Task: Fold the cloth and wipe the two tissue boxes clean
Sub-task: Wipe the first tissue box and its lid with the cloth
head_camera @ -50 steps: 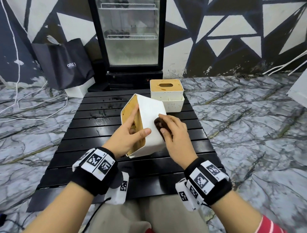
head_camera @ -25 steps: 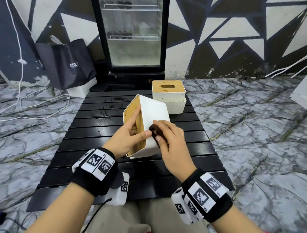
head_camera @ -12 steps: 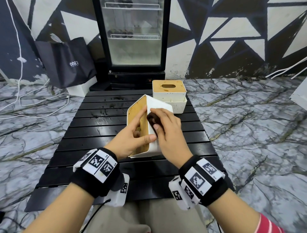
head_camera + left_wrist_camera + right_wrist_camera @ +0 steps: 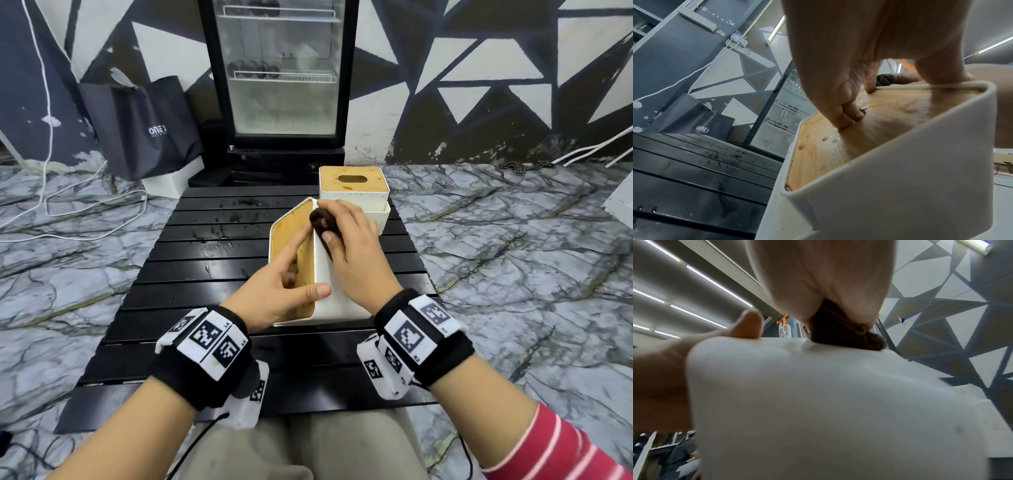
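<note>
A white tissue box (image 4: 337, 294) with a wooden lid (image 4: 291, 236) stands tipped on its side on the black slatted table (image 4: 205, 274), lid facing left. My left hand (image 4: 284, 284) grips it, thumb on the white side, fingers curled into the lid's slot (image 4: 849, 116). My right hand (image 4: 352, 250) holds a folded dark brown cloth (image 4: 320, 222) and presses it against the box's upper white side near the far edge; the cloth (image 4: 846, 335) shows under the palm in the right wrist view. A second white tissue box (image 4: 354, 186) with a wooden lid stands upright just behind.
A glass-door fridge (image 4: 281, 75) stands beyond the table's far edge. A dark shopping bag (image 4: 144, 126) and white cables (image 4: 68, 209) lie on the marble floor to the left. My knees (image 4: 308, 445) are at the table's near edge.
My right hand has slid the cloth up the box's white side from the near part to the far top edge. The box has turned more upright in my left hand.
</note>
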